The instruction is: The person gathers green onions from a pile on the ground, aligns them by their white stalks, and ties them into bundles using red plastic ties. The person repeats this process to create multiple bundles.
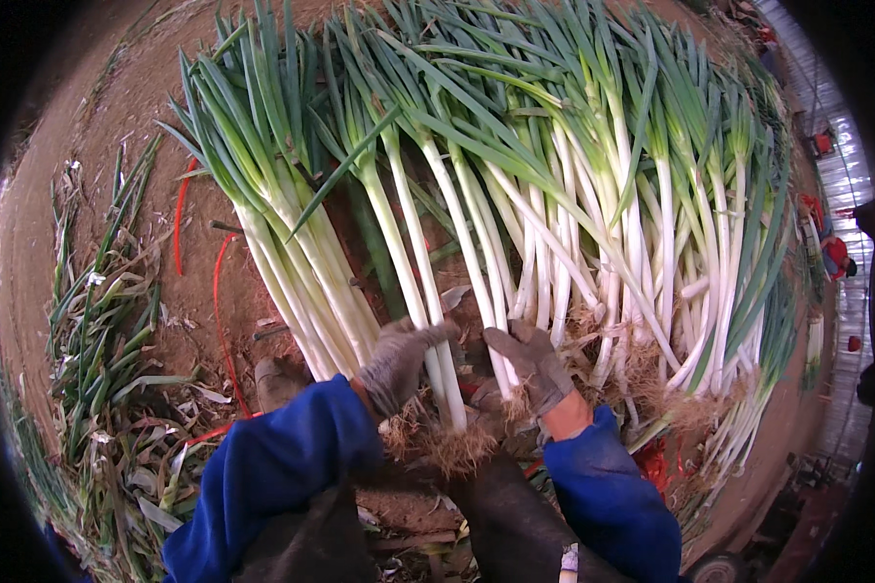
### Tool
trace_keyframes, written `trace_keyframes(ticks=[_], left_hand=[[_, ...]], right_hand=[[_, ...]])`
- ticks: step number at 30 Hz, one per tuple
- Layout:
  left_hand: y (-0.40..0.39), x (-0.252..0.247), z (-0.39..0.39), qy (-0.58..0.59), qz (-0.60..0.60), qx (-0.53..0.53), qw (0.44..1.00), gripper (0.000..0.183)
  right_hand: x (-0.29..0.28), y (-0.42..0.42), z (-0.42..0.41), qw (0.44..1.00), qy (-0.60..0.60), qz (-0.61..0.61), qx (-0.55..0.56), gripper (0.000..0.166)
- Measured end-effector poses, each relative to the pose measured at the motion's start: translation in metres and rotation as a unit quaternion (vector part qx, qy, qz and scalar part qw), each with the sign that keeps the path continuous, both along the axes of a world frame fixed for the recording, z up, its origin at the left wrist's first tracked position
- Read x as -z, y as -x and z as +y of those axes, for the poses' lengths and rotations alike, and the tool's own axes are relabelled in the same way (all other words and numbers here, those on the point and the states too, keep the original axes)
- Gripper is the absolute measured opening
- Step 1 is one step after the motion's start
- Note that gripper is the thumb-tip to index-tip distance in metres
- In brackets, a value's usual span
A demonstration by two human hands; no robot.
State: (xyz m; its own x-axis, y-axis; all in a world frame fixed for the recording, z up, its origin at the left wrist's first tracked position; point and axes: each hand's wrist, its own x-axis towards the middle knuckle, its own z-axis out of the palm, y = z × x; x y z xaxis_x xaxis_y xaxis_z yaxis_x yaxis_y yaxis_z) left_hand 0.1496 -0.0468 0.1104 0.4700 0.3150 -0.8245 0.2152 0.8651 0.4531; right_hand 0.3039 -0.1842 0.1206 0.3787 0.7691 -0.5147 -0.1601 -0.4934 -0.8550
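My left hand (399, 362), in a grey-brown work glove, has its fingers around two long green onions (410, 273). Their rooted ends hang below the glove, and their green tops point away from me. My right hand (536, 364), gloved too, grips the lower white stems of a couple more green onions (474, 270), close to the roots. A thick bundle of green onions (299, 277) lies just left of my left hand, its lower ends partly hidden by my glove and sleeve. To the right of my right hand spreads a large pile of green onions (627, 218) with tangled roots.
Red plastic strapping (222, 321) lies on the bare soil (189, 306) at left. Beyond it is a heap of trimmed, withered leaves (109, 313). Far right, a person in red (836, 256) is near a corrugated sheet wall (849, 175). A wheel (718, 570) shows at lower right.
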Motion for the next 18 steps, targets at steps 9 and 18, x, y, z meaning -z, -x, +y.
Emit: trace_keyframes(ticks=[9, 18], left_hand=[[-0.006, 0.018, 0.007, -0.022, -0.062, -0.027, 0.997, 0.035], [0.001, 0.009, 0.011, 0.038, -0.095, -0.004, 0.995, 0.024]], right_hand=[[-0.02, 0.022, 0.006, 0.99, -0.017, 0.037, -0.132, 0.053], [-0.021, 0.035, -0.005, 0.964, -0.225, 0.025, -0.141, 0.051]])
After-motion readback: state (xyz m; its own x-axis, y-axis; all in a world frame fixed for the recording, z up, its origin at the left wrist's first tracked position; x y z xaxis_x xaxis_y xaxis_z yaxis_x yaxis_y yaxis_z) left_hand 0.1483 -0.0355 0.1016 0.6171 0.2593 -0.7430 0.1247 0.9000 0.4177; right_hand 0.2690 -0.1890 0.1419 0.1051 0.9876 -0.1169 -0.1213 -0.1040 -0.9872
